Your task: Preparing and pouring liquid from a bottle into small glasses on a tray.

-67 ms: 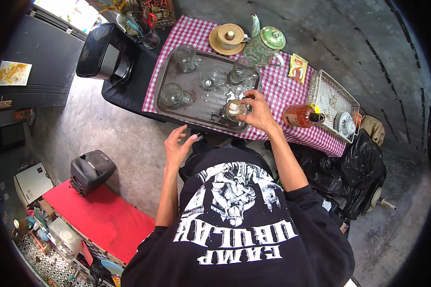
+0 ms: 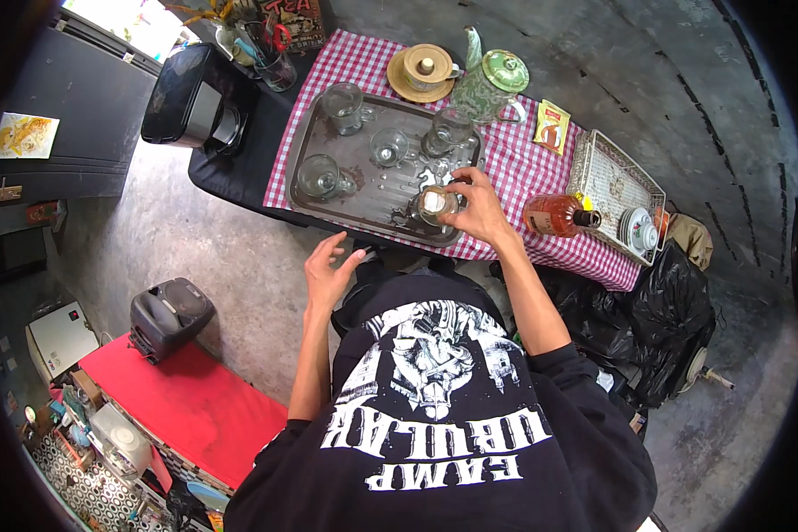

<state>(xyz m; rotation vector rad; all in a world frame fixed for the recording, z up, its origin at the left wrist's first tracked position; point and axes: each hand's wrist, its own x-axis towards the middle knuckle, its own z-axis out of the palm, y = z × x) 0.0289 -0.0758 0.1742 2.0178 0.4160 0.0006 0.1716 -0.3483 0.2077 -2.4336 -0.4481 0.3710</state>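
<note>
On the brown tray (image 2: 368, 208), near its front right corner, stands a small glass (image 2: 426, 212) with something whitish at its top that I cannot make out. My right hand (image 2: 477, 206) has its thumb and fingers around the right side of this glass. In front of the table, my left hand (image 2: 330, 269) hangs in the air with fingers apart, holding nothing. Further glass mugs rest on the tray: one at the front left (image 2: 320, 176), one at the back left (image 2: 343, 108), one in the middle (image 2: 390, 148) and one at the right (image 2: 448, 133). Wet patches shine on the tray's right half.
Behind the tray are a lidded cup (image 2: 426, 67) on a saucer and a green patterned teapot (image 2: 492, 84). To the right are a yellow sachet (image 2: 551, 127), an amber bottle (image 2: 554, 215) and a wire basket (image 2: 616, 182). A black coffee maker (image 2: 191, 97) stands left.
</note>
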